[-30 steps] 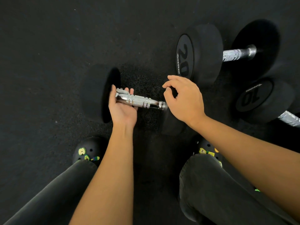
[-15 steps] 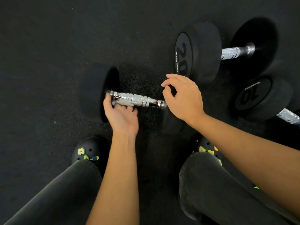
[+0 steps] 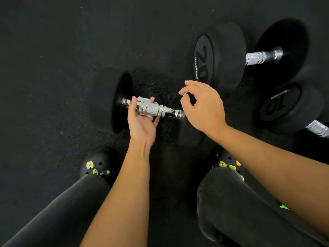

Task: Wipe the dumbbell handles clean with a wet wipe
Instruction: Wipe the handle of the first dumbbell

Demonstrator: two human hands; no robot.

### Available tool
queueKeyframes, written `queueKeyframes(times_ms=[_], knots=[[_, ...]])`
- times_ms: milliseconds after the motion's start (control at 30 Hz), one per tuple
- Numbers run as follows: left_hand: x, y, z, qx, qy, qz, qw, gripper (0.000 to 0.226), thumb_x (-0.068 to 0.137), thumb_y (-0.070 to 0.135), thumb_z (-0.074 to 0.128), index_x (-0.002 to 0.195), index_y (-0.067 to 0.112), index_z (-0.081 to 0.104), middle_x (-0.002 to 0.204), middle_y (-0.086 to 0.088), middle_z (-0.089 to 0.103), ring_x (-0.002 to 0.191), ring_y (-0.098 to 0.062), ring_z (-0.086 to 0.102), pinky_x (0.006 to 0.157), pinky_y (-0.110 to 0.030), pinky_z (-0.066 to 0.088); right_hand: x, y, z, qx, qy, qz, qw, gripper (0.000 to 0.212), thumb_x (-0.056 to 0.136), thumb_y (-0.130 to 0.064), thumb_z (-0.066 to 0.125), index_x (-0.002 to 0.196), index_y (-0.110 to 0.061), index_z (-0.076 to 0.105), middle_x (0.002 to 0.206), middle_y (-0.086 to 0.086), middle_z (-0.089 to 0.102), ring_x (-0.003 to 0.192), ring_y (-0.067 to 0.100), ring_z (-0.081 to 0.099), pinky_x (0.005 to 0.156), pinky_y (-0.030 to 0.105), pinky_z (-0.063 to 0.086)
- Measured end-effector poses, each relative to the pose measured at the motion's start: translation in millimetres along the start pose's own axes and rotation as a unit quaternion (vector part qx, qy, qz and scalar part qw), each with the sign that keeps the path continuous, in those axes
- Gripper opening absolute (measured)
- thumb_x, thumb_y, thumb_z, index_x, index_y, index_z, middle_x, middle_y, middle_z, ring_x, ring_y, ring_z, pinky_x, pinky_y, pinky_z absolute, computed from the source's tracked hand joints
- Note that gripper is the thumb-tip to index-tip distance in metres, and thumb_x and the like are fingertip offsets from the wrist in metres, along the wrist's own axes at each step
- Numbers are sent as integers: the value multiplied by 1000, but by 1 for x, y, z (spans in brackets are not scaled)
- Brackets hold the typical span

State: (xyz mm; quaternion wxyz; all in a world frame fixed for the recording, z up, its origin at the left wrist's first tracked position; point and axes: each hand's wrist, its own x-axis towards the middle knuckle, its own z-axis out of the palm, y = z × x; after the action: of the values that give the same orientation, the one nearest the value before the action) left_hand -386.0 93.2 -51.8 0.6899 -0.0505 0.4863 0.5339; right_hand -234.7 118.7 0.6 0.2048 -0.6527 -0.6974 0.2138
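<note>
A black dumbbell (image 3: 106, 102) lies on the floor in front of me, its chrome knurled handle (image 3: 156, 110) running left to right. My left hand (image 3: 140, 120) cups the handle from below, palm up, pressing a white wet wipe (image 3: 142, 100) against the left part of the handle. My right hand (image 3: 203, 106) rests on top of the dumbbell's right head (image 3: 190, 136), fingers curled over it, steadying it.
A dumbbell marked 20 (image 3: 220, 57) lies at the upper right and one marked 10 (image 3: 288, 107) at the right edge. The floor (image 3: 53, 50) is dark rubber. My two black clogs (image 3: 96, 164) and dark trouser legs fill the bottom of the view.
My left hand with the wipe has slid back and forth under the handle and now sits a little further right, fingers curled up behind the bar. My right hand has stayed on the right head.
</note>
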Motion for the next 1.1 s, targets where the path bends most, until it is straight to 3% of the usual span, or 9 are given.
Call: queueKeyframes(times_ms=[200,333,433,533,700,833,900,1033,1100], knots=[[-9,-1,-4,68,20,-27,997,68,89,60,35,134,11,47,130,-3,58,119,-13,54,106,-34,30,-2,0,0,2,4,-3,1000,22,84,-19,51,91,-14,71,114,2,67,112,15,57,97,31,39],[-8,4,-6,-34,68,44,996,55,91,49,42,127,8,51,117,-4,59,103,-13,56,87,-25,40,-1,-1,1,-2,3,-3,1000,22,84,-19,51,91,-13,71,113,2,67,112,14,57,96,26,36],[1,12,-5,-60,86,63,993,53,90,43,48,131,9,49,128,-7,56,112,-18,55,97,-28,42,0,0,0,-1,1,1,1000,22,85,-19,52,92,-14,71,114,2,67,112,14,57,95,24,34],[7,14,0,-20,69,45,996,44,90,46,45,113,10,53,112,-9,56,101,-18,56,89,-29,45,0,0,1,1,0,7,1000,23,84,-20,50,92,-15,71,115,1,67,112,14,57,95,23,33],[-2,-7,13,45,36,-6,998,45,91,54,36,100,16,59,108,-6,63,105,-17,56,98,-34,34,0,0,1,4,0,11,1000,23,84,-19,50,91,-14,71,113,1,67,112,14,57,95,24,34],[-10,-27,18,59,25,-31,997,64,91,57,35,132,10,48,128,-8,57,118,-18,54,102,-34,32,1,-1,0,3,-2,11,1000,23,84,-20,50,91,-14,71,114,1,67,112,14,57,97,26,36],[-14,-29,18,51,24,-42,998,68,90,59,36,134,9,46,133,-10,55,120,-20,52,103,-33,33,1,-1,1,4,-3,12,1000,23,83,-20,50,91,-15,71,114,1,67,111,15,57,97,29,38],[-11,-10,15,-76,65,-16,995,65,89,56,38,122,2,52,115,-15,59,107,-25,55,100,-32,37,0,0,1,-2,-7,8,1000,24,84,-21,50,93,-15,71,115,2,66,112,15,57,98,30,39],[-3,8,13,-132,75,9,988,49,91,47,39,105,3,57,96,-12,60,91,-22,57,87,-29,45,0,0,1,-3,-13,7,1000,25,84,-22,49,93,-15,71,116,1,66,112,14,57,98,28,37]])
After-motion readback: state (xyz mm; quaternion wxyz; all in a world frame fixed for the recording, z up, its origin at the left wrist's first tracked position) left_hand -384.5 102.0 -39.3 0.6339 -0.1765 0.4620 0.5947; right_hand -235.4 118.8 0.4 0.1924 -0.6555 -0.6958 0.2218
